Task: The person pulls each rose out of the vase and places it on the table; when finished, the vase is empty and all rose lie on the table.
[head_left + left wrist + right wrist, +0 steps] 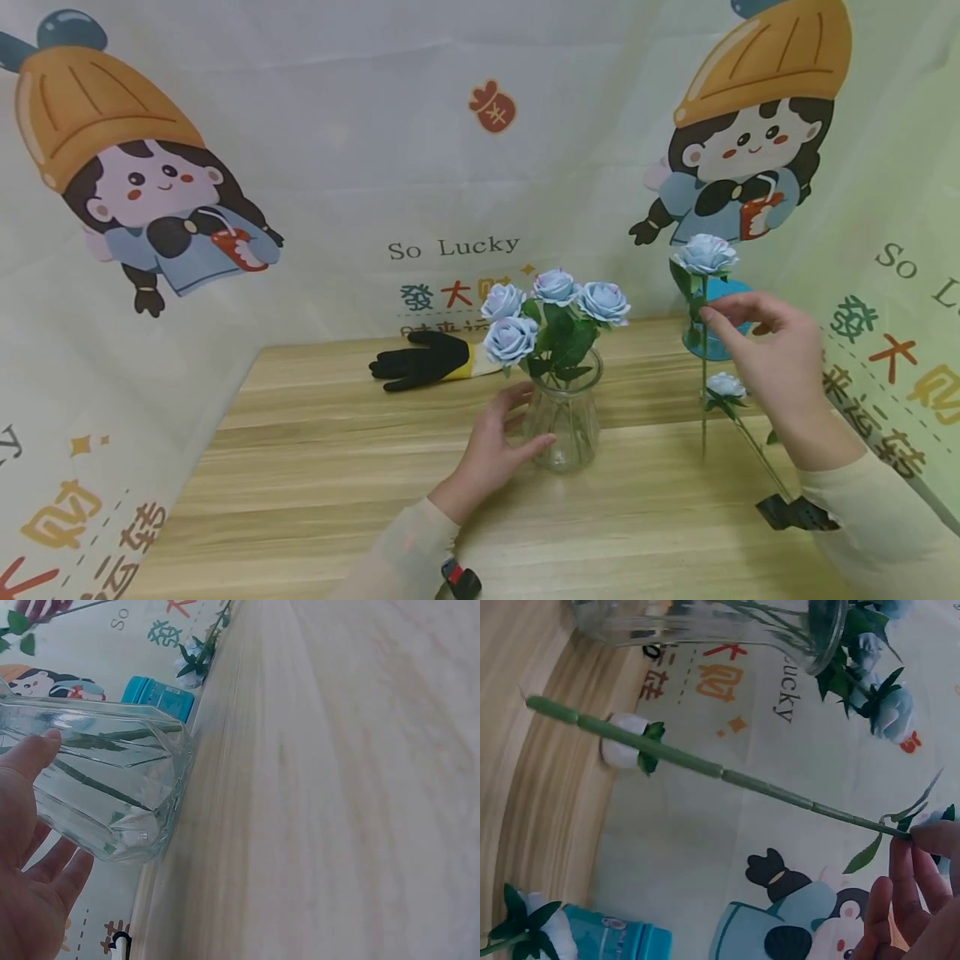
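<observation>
Several pale blue roses [555,287] stand in a clear glass vase [562,433] on the table. My left hand [491,446] holds the vase from its left side, the thumb [36,754] across the near face and the fingers behind. Stems [97,784] show through the glass. To the right of the vase, my right hand [776,358] pinches the stem of a single rose [705,254] just below its bloom. That rose hangs upright, apart from the vase, its bare green stem [720,774] pointing down. Another rose [726,385] lies on the table below my right hand.
A black work glove [420,360] with a yellow band lies behind the vase to the left. A blue tub [720,292] stands at the back right, partly behind my right hand. Printed cloth [337,167] hangs along the back and sides of the wooden table [315,467].
</observation>
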Tool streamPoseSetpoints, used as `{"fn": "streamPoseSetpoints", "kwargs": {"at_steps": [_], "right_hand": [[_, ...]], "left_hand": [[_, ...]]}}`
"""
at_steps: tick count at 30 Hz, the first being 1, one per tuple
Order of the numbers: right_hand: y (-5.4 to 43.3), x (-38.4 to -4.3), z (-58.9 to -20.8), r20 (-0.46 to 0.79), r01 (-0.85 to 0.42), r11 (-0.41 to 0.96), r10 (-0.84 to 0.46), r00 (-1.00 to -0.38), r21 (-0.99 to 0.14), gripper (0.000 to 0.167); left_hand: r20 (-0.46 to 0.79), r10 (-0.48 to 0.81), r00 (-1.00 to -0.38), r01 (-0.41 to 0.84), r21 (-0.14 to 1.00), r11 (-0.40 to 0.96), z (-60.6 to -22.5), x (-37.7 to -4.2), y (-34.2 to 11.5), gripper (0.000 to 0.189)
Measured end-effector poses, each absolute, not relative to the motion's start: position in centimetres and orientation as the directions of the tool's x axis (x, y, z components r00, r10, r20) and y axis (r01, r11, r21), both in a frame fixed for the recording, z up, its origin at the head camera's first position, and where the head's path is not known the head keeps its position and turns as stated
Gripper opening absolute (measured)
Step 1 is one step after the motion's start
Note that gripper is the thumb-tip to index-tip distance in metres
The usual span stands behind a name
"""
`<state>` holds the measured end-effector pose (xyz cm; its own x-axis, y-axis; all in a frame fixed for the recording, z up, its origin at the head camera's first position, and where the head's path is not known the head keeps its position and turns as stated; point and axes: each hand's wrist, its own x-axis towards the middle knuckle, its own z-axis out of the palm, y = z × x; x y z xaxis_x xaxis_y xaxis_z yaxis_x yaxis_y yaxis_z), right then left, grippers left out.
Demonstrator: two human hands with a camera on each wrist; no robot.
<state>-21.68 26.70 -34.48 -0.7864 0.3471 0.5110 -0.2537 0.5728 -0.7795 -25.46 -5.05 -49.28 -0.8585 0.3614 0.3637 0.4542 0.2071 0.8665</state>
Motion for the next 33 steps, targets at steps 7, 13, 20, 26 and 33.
{"fn": "streamPoseSetpoints", "kwargs": {"at_steps": [7,13,20,26,33], "right_hand": [[28.6,-22.0,-37.1,0.375,-0.127,0.708,0.206,-0.904,-0.695,0.028],[29.5,-22.7,-40.0,0.321,-0.13,0.764,0.105,-0.941,-0.632,0.023],[30.1,-22.9,-42.5,0.255,-0.124,0.799,0.038,-0.966,-0.589,0.018],[30.5,-23.2,-44.1,0.174,-0.093,0.809,0.012,-0.985,-0.58,0.02],[30.5,-23.6,-45.3,0.079,-0.045,0.838,-0.003,-0.997,-0.544,0.015]], "left_hand": [[0.364,0.361,-0.858,0.457,0.863,0.215,-49.3,-25.5,-5.1,0.073],[0.358,0.361,-0.861,0.453,0.863,0.225,-49.3,-25.5,-5.1,0.073],[0.361,0.361,-0.859,0.455,0.864,0.217,-49.2,-25.3,-5.1,0.073],[0.359,0.363,-0.86,0.451,0.867,0.211,-49.2,-25.3,-5.1,0.073],[0.352,0.367,-0.861,0.448,0.867,0.218,-49.3,-25.4,-5.1,0.073]]}}
